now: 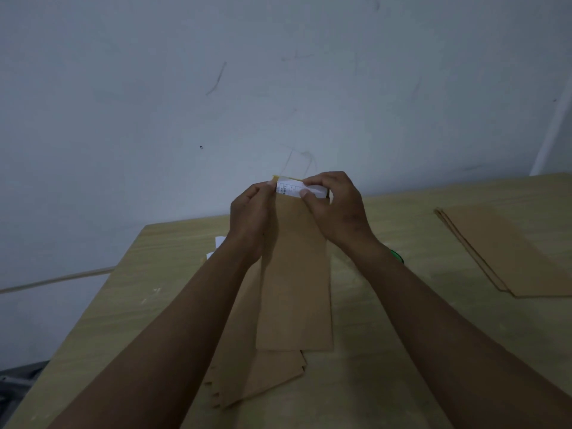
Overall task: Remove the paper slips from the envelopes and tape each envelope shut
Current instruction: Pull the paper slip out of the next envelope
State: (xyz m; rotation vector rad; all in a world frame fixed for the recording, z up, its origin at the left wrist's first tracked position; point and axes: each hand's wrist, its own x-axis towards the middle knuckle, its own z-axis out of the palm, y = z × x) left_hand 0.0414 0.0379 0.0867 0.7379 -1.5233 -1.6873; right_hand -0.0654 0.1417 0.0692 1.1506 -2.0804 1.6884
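I hold a long brown envelope [295, 283] upright above the table, its open mouth at the top. My left hand [249, 218] grips the envelope's upper left edge. My right hand [335, 205] pinches a white printed paper slip [289, 189] that sticks out of the mouth. A yellowish strip [286, 178] runs along the flap edge above the slip. Beneath the held envelope lies a fanned pile of brown envelopes [247, 379].
A second stack of brown envelopes [507, 252] lies at the right of the wooden table [130, 305]. White paper pieces [218, 244] show behind my left forearm. A small green object [397, 256] peeks out behind my right wrist. A grey wall rises behind the table.
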